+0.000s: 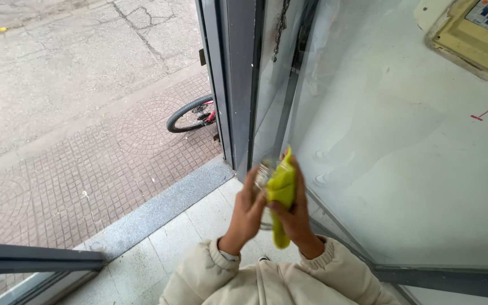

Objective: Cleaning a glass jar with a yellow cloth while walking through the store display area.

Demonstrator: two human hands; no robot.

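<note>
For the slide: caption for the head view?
Both hands, left and right, hold a yellow-green cloth beside a glass door.

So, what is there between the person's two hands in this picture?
In the head view, a yellow-green cloth is pinched between the left hand and the right hand. Something clear and shiny shows just above the left fingers; what it is cannot be told.

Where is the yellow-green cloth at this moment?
In the head view, the yellow-green cloth is at lower centre, held between the left hand and right hand, before the glass panel.
</note>
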